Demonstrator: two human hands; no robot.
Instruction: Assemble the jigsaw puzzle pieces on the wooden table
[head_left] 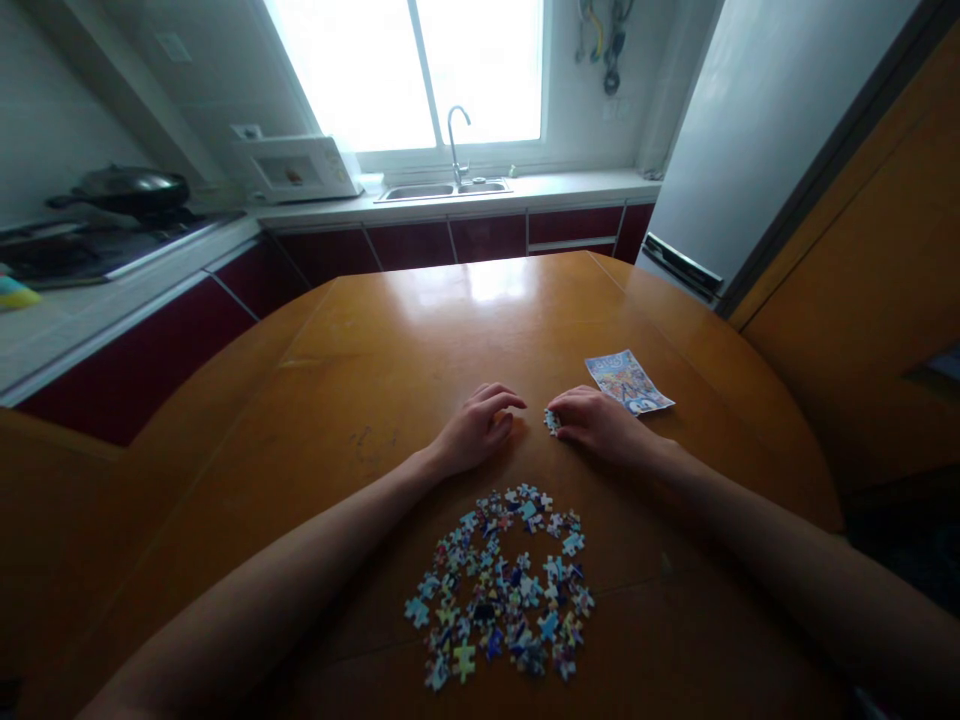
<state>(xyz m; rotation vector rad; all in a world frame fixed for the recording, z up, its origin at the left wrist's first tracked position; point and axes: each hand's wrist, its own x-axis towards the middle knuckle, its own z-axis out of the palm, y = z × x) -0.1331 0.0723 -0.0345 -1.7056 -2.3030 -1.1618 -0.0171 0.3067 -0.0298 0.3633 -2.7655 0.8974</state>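
Observation:
My right hand [600, 425] has its thumb and fingers closed on a small cluster of jigsaw puzzle pieces [551, 421] at the table's middle. Its fingers cover part of that cluster. Just left of it rests my left hand [482, 428], thumb and fingers apart and nothing between them. Nearer to me, below both hands, lies a loose pile of jigsaw pieces [487, 580] in light blue, yellow, dark blue and other colours. A printed picture sheet [628, 382] lies flat beyond my right hand, its lower edge close to the wrist.
The wooden table [360, 340] has a rounded edge. Behind it runs a counter with a sink [420, 191], a faucet [454, 145] and a white microwave [296, 168]. A lidded wok [131, 190] stands on the stove at left. A fridge [757, 120] is at right.

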